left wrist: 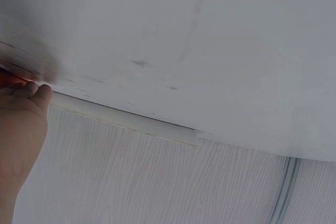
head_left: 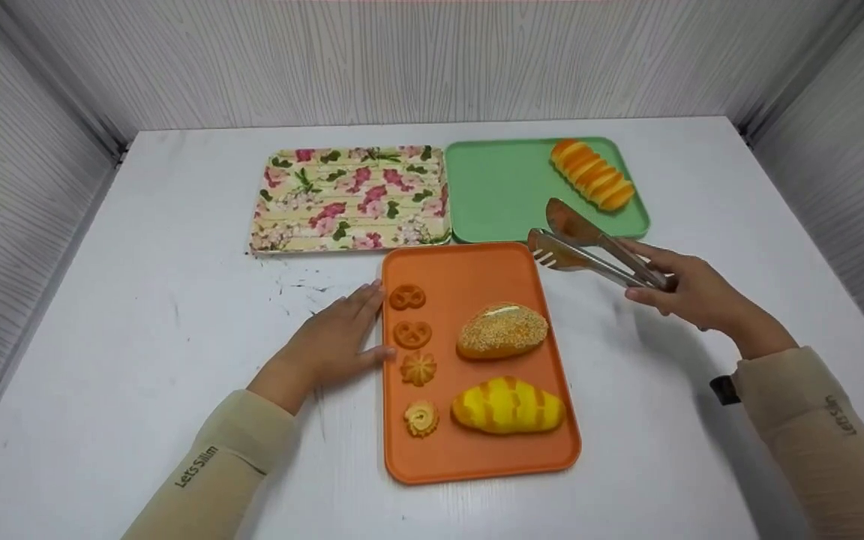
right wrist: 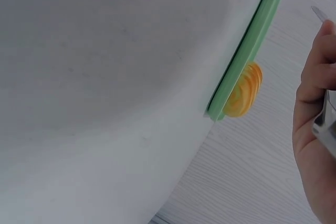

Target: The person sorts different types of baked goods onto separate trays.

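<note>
Metal food tongs point(head_left: 604, 255) are gripped by my right hand point(head_left: 691, 292), their tips apart with nothing between them, over the gap between two trays. My left hand point(head_left: 331, 337) rests with fairly straight fingers against the left edge of an orange tray point(head_left: 462, 274). That tray bears a seeded bun point(head_left: 503, 331), a yellow striped bread point(head_left: 508, 406), and a left column of small pastries, among them a swirl cookie point(head_left: 421, 418) and a flower-shaped cookie point(head_left: 418, 368). A sliced-looking orange bread loaf point(head_left: 592, 175) lies on the green tray point(head_left: 496, 191), also partly visible in the right wrist view.
A floral tray point(head_left: 357, 199) lies to the left of the green one, the two side by side at the back of the white table point(head_left: 177, 315). Wood-grain panels point(head_left: 432, 60) enclose the table behind and at both sides.
</note>
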`<state>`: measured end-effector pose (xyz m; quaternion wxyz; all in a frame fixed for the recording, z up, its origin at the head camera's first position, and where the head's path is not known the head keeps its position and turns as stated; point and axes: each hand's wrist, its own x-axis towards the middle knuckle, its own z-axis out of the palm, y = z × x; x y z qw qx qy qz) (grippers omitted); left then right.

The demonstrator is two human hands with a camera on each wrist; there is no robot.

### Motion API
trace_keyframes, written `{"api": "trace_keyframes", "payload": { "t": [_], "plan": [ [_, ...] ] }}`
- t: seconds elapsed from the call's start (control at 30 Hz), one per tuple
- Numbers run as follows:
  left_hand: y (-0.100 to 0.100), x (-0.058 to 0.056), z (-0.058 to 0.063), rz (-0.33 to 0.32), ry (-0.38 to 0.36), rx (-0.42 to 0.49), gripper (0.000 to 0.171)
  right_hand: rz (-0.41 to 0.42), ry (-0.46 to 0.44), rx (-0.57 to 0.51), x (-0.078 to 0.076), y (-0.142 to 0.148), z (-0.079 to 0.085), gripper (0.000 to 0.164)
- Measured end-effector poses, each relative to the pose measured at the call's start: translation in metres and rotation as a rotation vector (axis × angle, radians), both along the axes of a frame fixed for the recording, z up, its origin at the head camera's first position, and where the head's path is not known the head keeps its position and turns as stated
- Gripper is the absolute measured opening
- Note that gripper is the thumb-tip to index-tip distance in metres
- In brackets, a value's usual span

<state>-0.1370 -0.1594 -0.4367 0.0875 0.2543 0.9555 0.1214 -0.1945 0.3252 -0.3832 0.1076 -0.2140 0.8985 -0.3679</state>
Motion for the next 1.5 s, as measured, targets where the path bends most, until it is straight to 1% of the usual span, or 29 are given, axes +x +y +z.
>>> {"api": "trace_keyframes", "payload": {
  "t": [0.13, 0.37, 0.63, 0.83, 0.9, 1.03, 1.27, 1.5],
  "plan": [
    [0.0, 0.0, 0.001, 0.005, -0.009, -0.003, 0.087, 0.026, -0.015, -0.01, 0.003, 0.0, 0.001, 0.066],
    [0.001, -0.001, 0.001, 0.002, -0.015, -0.009, 0.089, 0.046, -0.048, -0.016, 0.007, -0.001, 0.0, 0.067],
    [0.002, -0.001, 0.001, 0.005, -0.005, -0.005, 0.088, 0.139, -0.04, -0.027, 0.014, -0.005, -0.002, 0.065],
    [0.002, 0.0, 0.0, 0.013, -0.01, -0.005, 0.088, 0.189, -0.026, -0.021, 0.025, -0.014, 0.006, 0.063],
    [0.002, 0.0, 0.0, 0.013, -0.013, -0.007, 0.088, 0.196, -0.037, -0.017, 0.027, -0.016, 0.007, 0.062],
    [0.002, 0.001, 0.001, 0.009, -0.016, -0.005, 0.088, 0.214, -0.064, -0.005, 0.027, -0.013, 0.003, 0.062],
    [0.001, 0.0, 0.001, 0.02, -0.028, -0.026, 0.089, 0.281, -0.076, -0.007, 0.022, -0.006, -0.004, 0.064],
    [0.002, 0.0, 0.001, 0.018, -0.029, -0.019, 0.089, 0.295, -0.107, 0.008, 0.023, -0.008, -0.004, 0.065]
  ]
}}
